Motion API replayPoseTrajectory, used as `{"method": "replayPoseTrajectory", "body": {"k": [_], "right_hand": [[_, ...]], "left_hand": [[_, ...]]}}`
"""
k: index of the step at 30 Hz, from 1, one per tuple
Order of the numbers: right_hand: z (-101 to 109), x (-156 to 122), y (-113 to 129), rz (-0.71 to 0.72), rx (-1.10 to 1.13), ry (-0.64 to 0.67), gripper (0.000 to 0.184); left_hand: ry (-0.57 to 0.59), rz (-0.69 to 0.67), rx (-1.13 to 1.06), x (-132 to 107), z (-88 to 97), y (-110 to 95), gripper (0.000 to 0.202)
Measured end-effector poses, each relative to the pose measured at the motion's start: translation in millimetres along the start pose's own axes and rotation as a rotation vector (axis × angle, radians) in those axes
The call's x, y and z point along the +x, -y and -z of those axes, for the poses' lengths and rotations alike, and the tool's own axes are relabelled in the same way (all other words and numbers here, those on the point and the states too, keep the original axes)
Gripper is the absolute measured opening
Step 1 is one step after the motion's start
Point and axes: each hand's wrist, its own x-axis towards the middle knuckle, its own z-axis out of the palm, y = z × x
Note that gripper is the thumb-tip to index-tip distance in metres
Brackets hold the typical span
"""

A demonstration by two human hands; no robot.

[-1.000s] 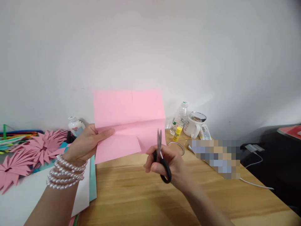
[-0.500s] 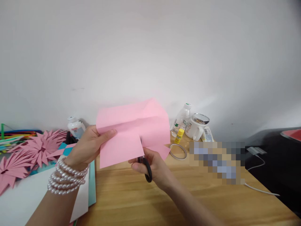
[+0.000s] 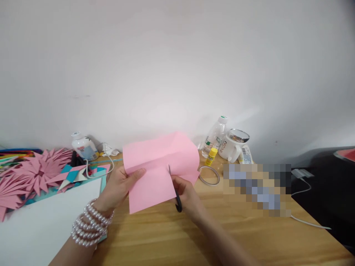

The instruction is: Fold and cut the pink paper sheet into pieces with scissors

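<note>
A sheet of pink paper (image 3: 152,192) is held up over the wooden table, creased across its middle. My left hand (image 3: 124,183), with strings of beads at the wrist, pinches its left side, thumb on top. My right hand (image 3: 188,197) is closed around black-handled scissors (image 3: 178,201). Their blade shows above the paper along a cut that runs in from the near edge. The right part of the sheet bends down behind my right hand. Most of the right fingers are hidden by the paper and the scissors.
At the right stand a yellow glue stick (image 3: 211,156), a clear bottle (image 3: 215,136), a white mug (image 3: 231,146) and a tape ring (image 3: 209,175). Folded pink paper shapes (image 3: 41,171), a white bottle (image 3: 84,146) and white sheets (image 3: 50,221) lie left. A blurred patch covers the far right.
Both hands and the paper have shifted a little down, the left hand also to the right. The scissors have turned steeper, their blade further along the cut.
</note>
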Motion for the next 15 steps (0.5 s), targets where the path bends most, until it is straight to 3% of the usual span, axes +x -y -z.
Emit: {"method": "replayPoseTrajectory", "body": {"k": [6,15], "right_hand": [[-0.4,-3.9,0.2,-0.019,0.011,-0.007,0.026],[-1.2,-6.0,1.0,-0.017,0.061,-0.02,0.029]], "left_hand": [[-0.023,-0.005,0.11,-3.2,4.1,5.4,0.025],[-0.061,-0.041,0.071,-6.7,-2.2,2.3,0.02]]}}
